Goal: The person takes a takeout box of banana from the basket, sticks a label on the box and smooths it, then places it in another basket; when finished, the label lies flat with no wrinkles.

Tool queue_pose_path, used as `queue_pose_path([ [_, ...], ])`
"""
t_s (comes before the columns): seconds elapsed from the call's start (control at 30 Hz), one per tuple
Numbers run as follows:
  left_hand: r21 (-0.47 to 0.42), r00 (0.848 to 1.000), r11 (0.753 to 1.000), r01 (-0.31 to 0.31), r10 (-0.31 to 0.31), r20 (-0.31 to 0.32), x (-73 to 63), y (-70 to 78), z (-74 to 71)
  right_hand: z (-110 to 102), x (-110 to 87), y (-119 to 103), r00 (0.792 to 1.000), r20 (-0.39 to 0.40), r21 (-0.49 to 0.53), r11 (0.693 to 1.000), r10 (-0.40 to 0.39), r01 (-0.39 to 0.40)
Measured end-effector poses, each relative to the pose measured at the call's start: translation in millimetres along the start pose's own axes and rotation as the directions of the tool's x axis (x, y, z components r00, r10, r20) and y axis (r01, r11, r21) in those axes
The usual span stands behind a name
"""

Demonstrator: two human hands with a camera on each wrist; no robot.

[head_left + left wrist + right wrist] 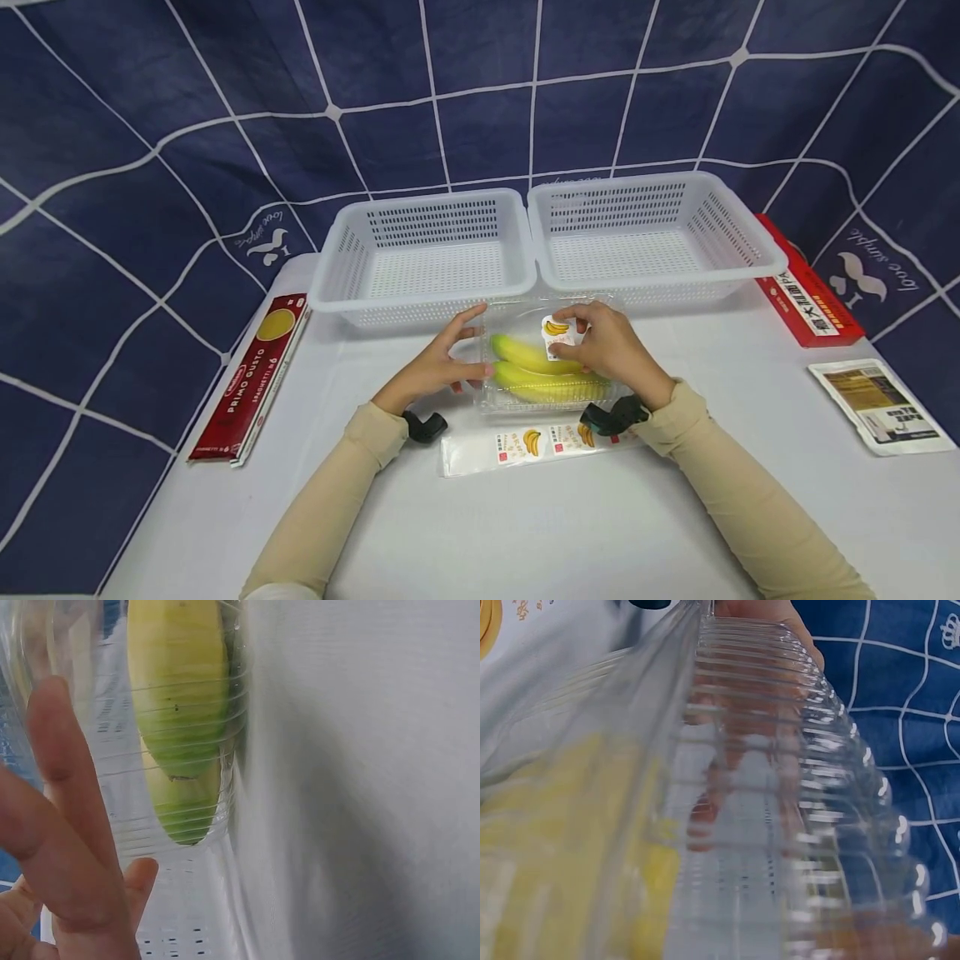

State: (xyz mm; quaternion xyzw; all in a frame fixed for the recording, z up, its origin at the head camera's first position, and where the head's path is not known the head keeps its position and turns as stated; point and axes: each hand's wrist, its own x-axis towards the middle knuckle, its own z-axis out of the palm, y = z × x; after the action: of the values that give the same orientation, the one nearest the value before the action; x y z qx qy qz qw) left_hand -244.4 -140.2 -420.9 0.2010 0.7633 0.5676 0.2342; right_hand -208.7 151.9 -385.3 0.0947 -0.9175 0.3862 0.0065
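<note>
Head view: both hands are grasping the clear ribbed clamshell box, left hand spread on its end, right hand curling over the lid. Left wrist: glossy green-yellow bananas are lying just beyond the straight fingers. Right wrist: ridged plastic is blurring the fingers behind it.

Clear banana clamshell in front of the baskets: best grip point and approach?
Grip the clear clamshell by its two short ends, coming from above with one hand each side. The ridged walls look thin, so squeezing the lid would likely flex it; the left hand and right hand already sit at those ends.
</note>
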Motion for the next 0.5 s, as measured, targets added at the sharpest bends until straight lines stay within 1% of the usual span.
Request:
queue_pose_path([
  [0.1,0.017,1.0,1.0,0.015,-0.014,-0.008,-0.4,1.7,0.2,-1.0,0.7,0.0,0.999,-0.004,-0.043,0.998,-0.035,0.035],
  [0.17,0.025,1.0,1.0,0.017,-0.017,-0.01,-1.1,2.9,0.5,-2.9,0.1,-0.8,0.999,0.011,-0.016,0.999,-0.038,0.038],
  [0.27,0.038,1.0,0.999,0.014,-0.013,-0.007,-2.1,3.9,1.6,-7.6,-2.1,-2.2,0.998,0.051,0.079,0.997,-0.029,0.025],
  [0.37,0.051,1.0,0.999,0.006,-0.006,-0.005,-2.3,3.3,3.5,-13.6,-5.6,-4.5,0.995,0.099,0.192,0.981,-0.023,0.003],
  [0.43,0.056,1.0,0.998,0.004,-0.004,-0.005,-2.7,2.8,5.1,-18.4,-7.6,-4.7,0.991,0.13,0.261,0.965,-0.043,0.008],
  [0.5,0.054,1.0,0.999,0.004,-0.004,-0.001,-3.6,2.6,6.4,-25.0,-9.1,-4.2,0.982,0.171,0.32,0.947,-0.083,0.024],
])
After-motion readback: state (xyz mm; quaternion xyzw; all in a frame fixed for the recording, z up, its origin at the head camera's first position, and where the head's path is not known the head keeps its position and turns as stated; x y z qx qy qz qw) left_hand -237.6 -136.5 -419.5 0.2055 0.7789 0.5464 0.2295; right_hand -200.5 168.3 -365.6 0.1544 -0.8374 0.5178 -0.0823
